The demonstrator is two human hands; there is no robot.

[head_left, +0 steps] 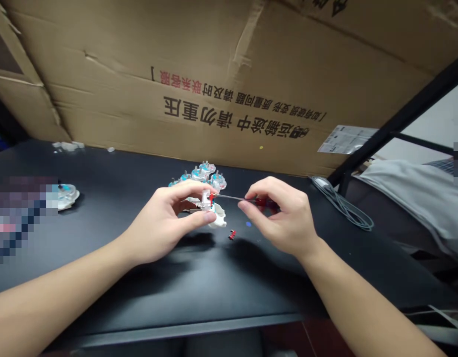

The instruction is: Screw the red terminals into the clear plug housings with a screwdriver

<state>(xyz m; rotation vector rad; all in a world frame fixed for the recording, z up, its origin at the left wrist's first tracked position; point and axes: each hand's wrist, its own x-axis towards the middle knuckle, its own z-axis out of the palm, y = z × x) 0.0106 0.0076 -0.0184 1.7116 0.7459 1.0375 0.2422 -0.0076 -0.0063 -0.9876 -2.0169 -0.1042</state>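
Observation:
My left hand pinches a small clear-and-white plastic plug part with a red piece on it, between thumb and fingers. In my right hand is a screwdriver with a red handle, mostly covered by the fingers. Its thin shaft points left, and the tip meets the plug part near the red piece; exact contact is too small to tell. Below and behind the part shows a white plastic shell. A small red piece lies on the table between the hands.
Several clear plug parts with metal prongs stand behind my left hand. Another clear-and-white part lies at left. A coiled grey cable rests at right. Cardboard walls the back of the black table; grey cloth is beyond.

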